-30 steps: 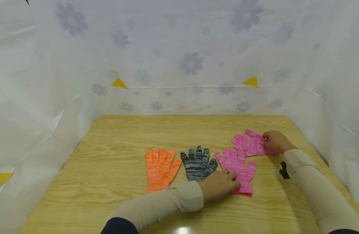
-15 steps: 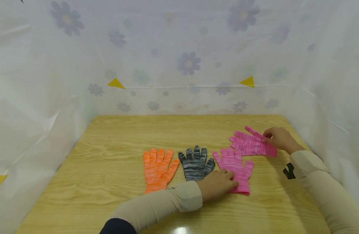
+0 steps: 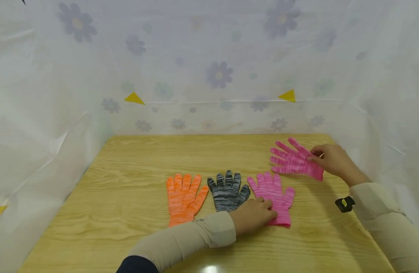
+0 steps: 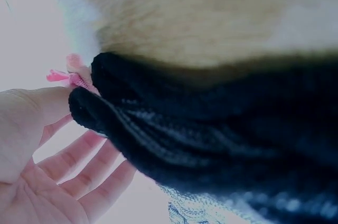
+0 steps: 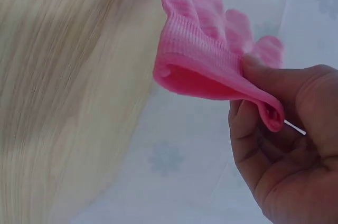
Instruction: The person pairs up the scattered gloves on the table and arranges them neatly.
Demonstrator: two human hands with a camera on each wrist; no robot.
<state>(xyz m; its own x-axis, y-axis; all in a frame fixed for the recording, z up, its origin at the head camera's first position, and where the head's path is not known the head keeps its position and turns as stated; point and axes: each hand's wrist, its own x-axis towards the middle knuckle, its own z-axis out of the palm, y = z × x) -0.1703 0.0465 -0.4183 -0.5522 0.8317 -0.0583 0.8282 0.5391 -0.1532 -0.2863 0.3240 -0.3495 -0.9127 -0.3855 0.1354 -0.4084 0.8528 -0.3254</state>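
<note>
My right hand (image 3: 333,159) pinches a pink knit glove (image 3: 296,159) near its cuff, between thumb and fingers. That glove is lifted above the table, fingers pointing left; the right wrist view looks into its open cuff (image 5: 195,78). A second pink glove (image 3: 279,197) lies flat, fingers away from me. My left hand (image 3: 252,216) rests at its lower left side with loosely bent fingers. Left of it lies a grey-and-black glove (image 3: 228,193), its cuff hidden behind the left hand and sleeve in the head view. In the left wrist view, the dark cuff (image 4: 142,123) fills the foreground.
An orange glove (image 3: 183,201) lies left of the grey-and-black one, its lower end by the left sleeve (image 3: 192,235). The wooden table (image 3: 127,163) is bounded by white flowered sheeting (image 3: 182,68) at the back and sides. A small black device (image 3: 344,204) is at the right wrist.
My right hand has raised its pink glove off the table, farther back, so the glove no longer overlaps the flat pink one. My left hand has stayed at the flat pink glove.
</note>
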